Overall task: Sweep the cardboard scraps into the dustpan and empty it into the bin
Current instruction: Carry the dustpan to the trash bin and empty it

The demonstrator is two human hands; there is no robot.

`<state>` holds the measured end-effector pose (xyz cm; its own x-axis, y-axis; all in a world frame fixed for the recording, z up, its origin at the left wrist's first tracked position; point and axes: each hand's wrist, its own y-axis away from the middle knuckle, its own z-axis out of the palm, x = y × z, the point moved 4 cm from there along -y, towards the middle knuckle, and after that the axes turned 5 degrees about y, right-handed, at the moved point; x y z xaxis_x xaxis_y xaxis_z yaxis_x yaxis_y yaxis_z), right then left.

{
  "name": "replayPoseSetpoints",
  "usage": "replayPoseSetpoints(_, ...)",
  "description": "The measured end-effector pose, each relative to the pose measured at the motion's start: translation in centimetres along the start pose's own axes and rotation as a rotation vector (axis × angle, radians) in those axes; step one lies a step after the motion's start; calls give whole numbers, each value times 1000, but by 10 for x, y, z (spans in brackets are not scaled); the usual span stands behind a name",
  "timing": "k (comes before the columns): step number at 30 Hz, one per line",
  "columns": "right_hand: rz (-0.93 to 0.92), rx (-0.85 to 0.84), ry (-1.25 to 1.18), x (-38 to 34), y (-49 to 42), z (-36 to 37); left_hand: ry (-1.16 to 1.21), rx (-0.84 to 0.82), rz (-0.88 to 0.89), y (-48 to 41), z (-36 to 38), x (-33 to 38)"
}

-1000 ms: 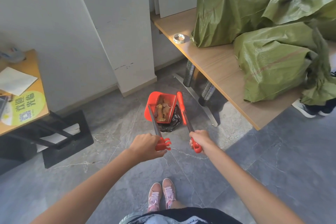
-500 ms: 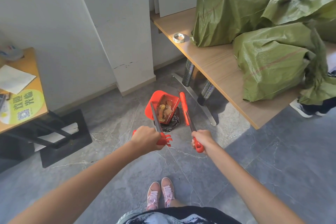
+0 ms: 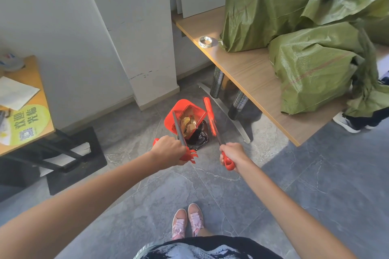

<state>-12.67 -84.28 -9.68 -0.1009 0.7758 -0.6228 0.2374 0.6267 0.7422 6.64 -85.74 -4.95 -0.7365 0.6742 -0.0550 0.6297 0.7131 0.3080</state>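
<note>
Dustpan (image 3: 171, 117), one, tilted over one bin (image 3: 200, 139); one broom (image 3: 210, 116) beside

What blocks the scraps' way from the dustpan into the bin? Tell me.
Nothing visible. The dustpan, gripped by the left hand, hangs over the bin with the cardboard scraps in it. The broom in the right hand hangs beside the bin, not across its opening.

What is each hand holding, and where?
The left hand grips the red plastic dustpan by the top of its long grey pole; the right hand grips the red broom by the red end of its handle.
</note>
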Motion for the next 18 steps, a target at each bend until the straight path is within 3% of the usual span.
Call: replayPoseSetpoints(18,22,5,-20,-4,3,8,-161,-55,114,-2,-8,-7)
